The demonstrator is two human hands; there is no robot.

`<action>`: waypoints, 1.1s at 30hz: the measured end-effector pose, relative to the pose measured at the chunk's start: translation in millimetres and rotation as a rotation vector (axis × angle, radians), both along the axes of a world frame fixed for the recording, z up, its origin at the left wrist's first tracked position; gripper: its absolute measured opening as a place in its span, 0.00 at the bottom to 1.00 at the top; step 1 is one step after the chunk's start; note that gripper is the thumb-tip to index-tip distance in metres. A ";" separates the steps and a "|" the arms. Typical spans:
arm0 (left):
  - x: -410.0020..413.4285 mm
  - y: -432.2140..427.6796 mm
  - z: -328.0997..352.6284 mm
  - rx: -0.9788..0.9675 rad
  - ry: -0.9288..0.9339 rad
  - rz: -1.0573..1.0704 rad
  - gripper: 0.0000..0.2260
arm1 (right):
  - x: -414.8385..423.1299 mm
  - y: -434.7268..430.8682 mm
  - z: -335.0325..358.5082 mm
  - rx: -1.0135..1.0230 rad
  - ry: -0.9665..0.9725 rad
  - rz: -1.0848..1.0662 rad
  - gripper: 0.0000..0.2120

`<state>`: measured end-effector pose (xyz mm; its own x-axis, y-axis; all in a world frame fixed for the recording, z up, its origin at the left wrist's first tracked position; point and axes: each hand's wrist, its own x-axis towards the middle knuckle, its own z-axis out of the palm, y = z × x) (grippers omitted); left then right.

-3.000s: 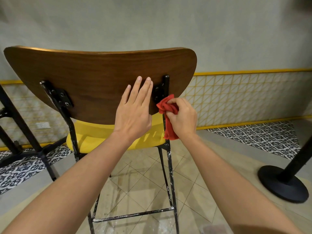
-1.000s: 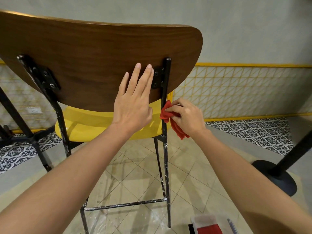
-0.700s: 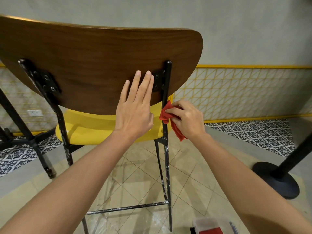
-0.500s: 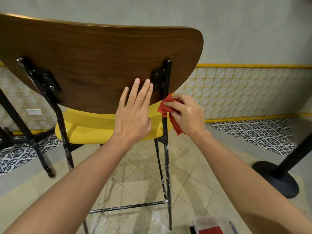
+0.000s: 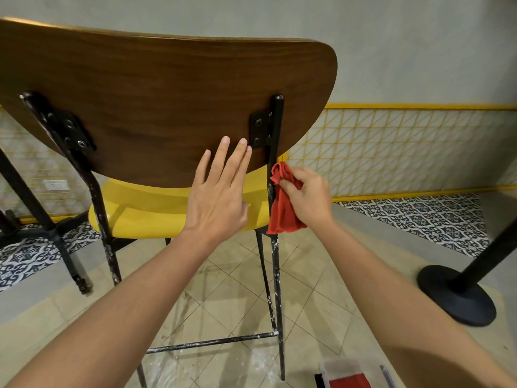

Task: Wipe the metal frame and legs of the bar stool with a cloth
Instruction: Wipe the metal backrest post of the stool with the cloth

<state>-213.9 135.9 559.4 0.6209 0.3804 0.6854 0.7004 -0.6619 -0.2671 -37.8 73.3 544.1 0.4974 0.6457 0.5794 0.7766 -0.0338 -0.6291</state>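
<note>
A bar stool with a brown wooden backrest (image 5: 156, 102), a yellow seat (image 5: 145, 211) and a black metal frame flecked with white stands in front of me. My left hand (image 5: 218, 197) lies flat, fingers straight, against the lower edge of the backrest. My right hand (image 5: 307, 197) grips a red cloth (image 5: 282, 211) and presses it against the right rear upright (image 5: 275, 130) just below the backrest. The cloth hangs down over the upright at seat height. The left rear upright (image 5: 95, 197) and a lower crossbar (image 5: 212, 342) are bare.
A black round pedestal base (image 5: 456, 295) with a slanted post stands on the floor at the right. Black table legs (image 5: 36, 208) stand at the left. A clear plastic box holding something red (image 5: 352, 376) lies on the tiled floor near the bottom edge.
My right hand has slid the red cloth up and down the right rear upright and now sits slightly lower, with more cloth hanging. My left hand has slipped lower on the backrest.
</note>
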 end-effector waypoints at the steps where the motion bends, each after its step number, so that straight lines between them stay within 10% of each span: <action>1: -0.5 0.7 0.2 -0.003 0.003 -0.002 0.39 | -0.4 -1.4 -3.0 -0.035 0.055 0.025 0.11; 6: -3.6 2.6 0.1 -0.005 0.005 -0.027 0.37 | 12.5 -8.2 9.8 -0.193 0.203 0.146 0.15; 11: 6.2 -11.5 -2.6 -0.109 -0.204 -0.231 0.27 | 14.9 -20.4 15.2 -0.037 0.772 0.307 0.05; 16: 44.0 -57.8 -13.0 -0.861 -0.326 -0.456 0.18 | 6.4 -30.0 -2.8 0.089 1.252 0.410 0.08; 21: 70.2 -74.8 -20.0 -0.988 -0.470 -0.343 0.17 | 4.4 -34.6 -4.5 0.096 1.411 0.408 0.13; 28: 63.9 -64.3 -12.5 -1.155 -0.432 -0.355 0.15 | 8.8 -27.9 -3.9 -0.049 1.045 0.247 0.18; 33: 39.5 -41.8 -5.8 -0.790 -0.582 -0.167 0.11 | 0.6 -14.6 -1.7 -0.081 0.451 0.044 0.13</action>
<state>-174.4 94.1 553.6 0.3557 0.7973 0.4876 0.4638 -0.6035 0.6486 -37.1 58.8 542.5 0.6596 0.7059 0.2581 0.4273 -0.0697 -0.9014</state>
